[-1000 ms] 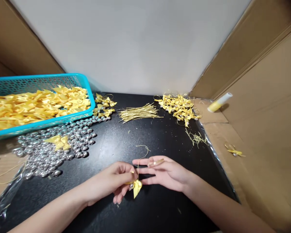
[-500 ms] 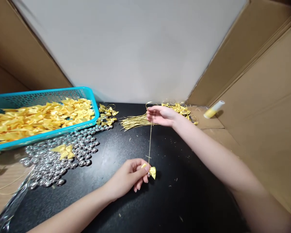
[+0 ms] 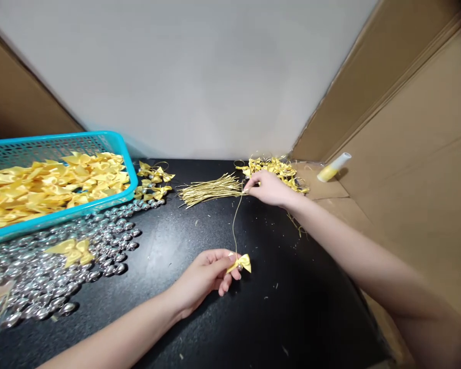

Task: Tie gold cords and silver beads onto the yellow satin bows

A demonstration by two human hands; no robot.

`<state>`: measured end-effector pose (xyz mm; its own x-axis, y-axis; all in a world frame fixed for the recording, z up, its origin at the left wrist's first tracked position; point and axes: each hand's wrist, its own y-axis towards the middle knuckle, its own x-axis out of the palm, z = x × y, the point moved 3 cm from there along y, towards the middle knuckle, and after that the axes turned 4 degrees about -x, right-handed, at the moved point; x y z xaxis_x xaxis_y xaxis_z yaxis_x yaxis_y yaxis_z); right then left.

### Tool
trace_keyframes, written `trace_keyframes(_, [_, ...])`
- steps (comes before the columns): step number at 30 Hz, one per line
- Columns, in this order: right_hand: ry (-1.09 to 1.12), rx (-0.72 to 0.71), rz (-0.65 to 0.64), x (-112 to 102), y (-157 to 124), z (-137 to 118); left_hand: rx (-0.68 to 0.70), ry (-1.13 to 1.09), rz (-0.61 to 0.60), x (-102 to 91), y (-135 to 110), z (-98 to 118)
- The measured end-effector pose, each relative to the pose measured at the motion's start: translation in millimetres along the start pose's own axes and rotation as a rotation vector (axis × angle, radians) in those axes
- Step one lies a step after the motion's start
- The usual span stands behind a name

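Note:
Between thumb and fingers, my left hand (image 3: 213,271) pinches a yellow ribbon bow (image 3: 245,262) with a small silver bell or bead at its knot. A thin gold cord (image 3: 234,225) rises from the bow, slightly slack and curved. My right hand (image 3: 267,187) is closed on the cord's upper end, near the back of the table. Just left of that hand lies a bundle of gold cords (image 3: 211,189). Behind it is a heap of yellow bows with cords (image 3: 272,166), partly hidden by the hand.
A turquoise basket (image 3: 128,169) full of yellow bows stands at the left. Silver beads (image 3: 111,256) spread before it, with a loose yellow bow (image 3: 75,252) on them. Several corded bows (image 3: 153,179) lie beside the basket. A white-and-yellow tube (image 3: 333,167) stands against the right cardboard wall (image 3: 415,128).
My right hand has turned palm-down and its fingers have closed in a pinch on the cord. The cord went from taut to slack. The view has shifted slightly right.

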<state>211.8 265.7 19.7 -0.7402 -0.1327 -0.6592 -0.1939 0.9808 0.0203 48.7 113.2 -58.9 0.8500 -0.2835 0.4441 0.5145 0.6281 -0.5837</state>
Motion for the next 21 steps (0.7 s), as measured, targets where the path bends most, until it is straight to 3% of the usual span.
trace_keyframes(4, [-0.167, -0.083, 0.218, -15.4, -47.3, 1.7, 0.034, -0.044, 0.002, -0.1, 0.7, -0.6])
trace_keyframes(6, [-0.144, -0.187, 0.173, -2.6, -80.2, -2.0, 0.061, -0.058, 0.003, 0.0, 1.0, -1.5])
trace_keyframes(9, [-0.026, -0.206, 0.065, 30.4, -127.1, -2.5, 0.112, -0.041, 0.000, 1.1, -0.1, -2.1])
trace_keyframes(11, [-0.011, -0.196, 0.119, 47.2, -147.5, -0.6, 0.154, -0.005, -0.004, 1.8, -1.5, -2.4])
trace_keyframes(14, [-0.005, -0.179, 0.180, 59.5, -157.7, 3.7, 0.210, 0.040, -0.001, 1.8, -3.1, -4.3])
trace_keyframes(21, [-0.009, -0.192, 0.226, 60.7, -156.7, 8.6, 0.279, 0.051, 0.063, 1.8, -3.5, -7.7])
